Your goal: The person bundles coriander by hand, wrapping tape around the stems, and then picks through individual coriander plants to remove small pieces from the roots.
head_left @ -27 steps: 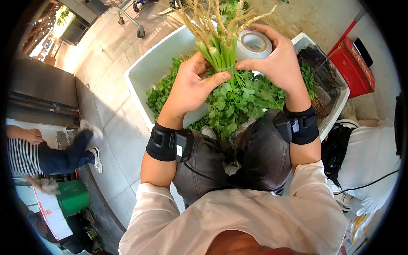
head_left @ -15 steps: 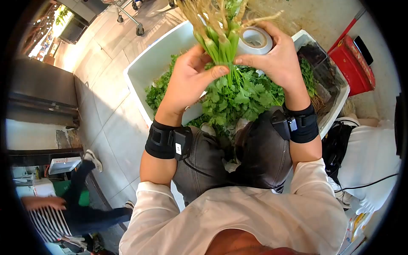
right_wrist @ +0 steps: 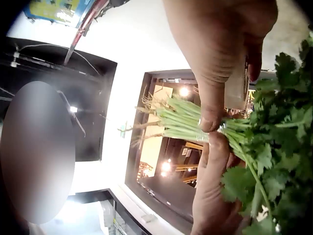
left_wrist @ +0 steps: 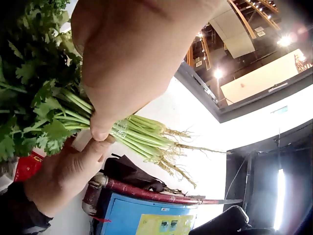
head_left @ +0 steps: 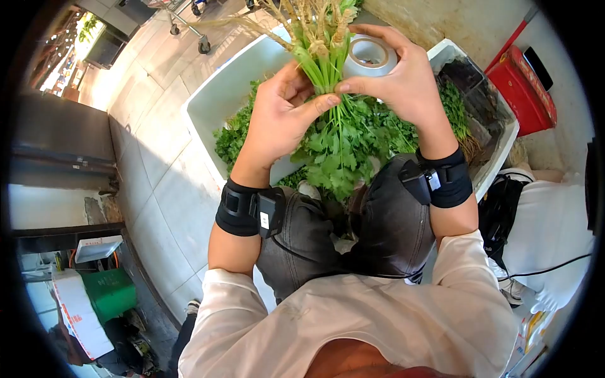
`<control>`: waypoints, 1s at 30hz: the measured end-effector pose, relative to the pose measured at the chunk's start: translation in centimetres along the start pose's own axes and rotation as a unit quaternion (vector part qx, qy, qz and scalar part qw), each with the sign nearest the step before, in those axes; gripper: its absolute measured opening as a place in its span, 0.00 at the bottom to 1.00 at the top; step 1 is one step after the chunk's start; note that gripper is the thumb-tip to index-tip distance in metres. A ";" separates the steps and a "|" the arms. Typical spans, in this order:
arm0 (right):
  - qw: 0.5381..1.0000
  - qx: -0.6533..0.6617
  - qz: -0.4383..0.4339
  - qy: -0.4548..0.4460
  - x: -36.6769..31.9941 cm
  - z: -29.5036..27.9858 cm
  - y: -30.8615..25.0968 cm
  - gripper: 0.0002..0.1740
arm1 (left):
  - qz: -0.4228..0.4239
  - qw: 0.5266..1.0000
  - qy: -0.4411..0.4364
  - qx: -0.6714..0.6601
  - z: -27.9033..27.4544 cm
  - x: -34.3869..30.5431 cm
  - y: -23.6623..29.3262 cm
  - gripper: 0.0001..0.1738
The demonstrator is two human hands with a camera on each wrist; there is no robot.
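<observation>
A bunch of leafy green herbs (head_left: pixel 340 145) is held roots up, its pale stems (head_left: pixel 322 66) between the two hands. The left hand (head_left: pixel 277 116) grips the stems, thumb across them. My right hand (head_left: pixel 403 79) curls round a roll of clear tape (head_left: pixel 369 57), its thumb tip touching the stems beside the left thumb. Clear tape wraps the stems (left_wrist: pixel 142 134) in the left wrist view. In the right wrist view both thumbs meet at the tape band on the stems (right_wrist: pixel 186 120), and the roll (right_wrist: pixel 235 88) is partly hidden behind the right hand.
A white foam box (head_left: pixel 205 107) with more herbs (head_left: pixel 236 142) stands before the knees. To its right are a red container (head_left: pixel 520 94) with a phone (head_left: pixel 537 68) and a person in white (head_left: pixel 545 233). A cart wheel (head_left: pixel 203 44) shows at the top, a green bin (head_left: pixel 110 293) at lower left.
The bunch has turned a little in the hands, and its roots point more to the left. The right hand with the tape roll has shifted slightly left. A passer-by at left has mostly gone from view.
</observation>
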State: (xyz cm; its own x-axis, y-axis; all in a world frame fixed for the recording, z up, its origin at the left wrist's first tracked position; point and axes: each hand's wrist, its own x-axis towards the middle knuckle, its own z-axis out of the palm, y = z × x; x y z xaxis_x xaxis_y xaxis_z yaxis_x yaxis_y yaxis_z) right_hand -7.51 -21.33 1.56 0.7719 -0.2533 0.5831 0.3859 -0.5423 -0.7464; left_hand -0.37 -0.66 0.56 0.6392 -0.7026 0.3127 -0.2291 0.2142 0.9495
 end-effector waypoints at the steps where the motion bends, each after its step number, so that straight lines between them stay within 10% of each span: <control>1: 1.000 -0.011 -0.003 -0.001 0.0 -0.3 0.1 0.46 | -0.017 1.000 -0.010 -0.001 -0.1 -0.1 0.1 0.32; 30: 0.991 0.115 0.061 -0.040 -0.1 -0.3 0.7 0.40 | 0.014 0.999 -0.012 -0.040 -0.5 -0.6 -0.2 0.30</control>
State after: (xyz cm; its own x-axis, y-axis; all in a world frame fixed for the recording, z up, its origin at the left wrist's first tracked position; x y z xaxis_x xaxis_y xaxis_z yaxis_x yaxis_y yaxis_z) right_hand -7.45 -21.97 1.07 0.8541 -0.2359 0.4635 0.3852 -0.3119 -0.8685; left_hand -0.32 0.05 0.20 0.6154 -0.7118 0.3387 -0.1859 0.2865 0.9399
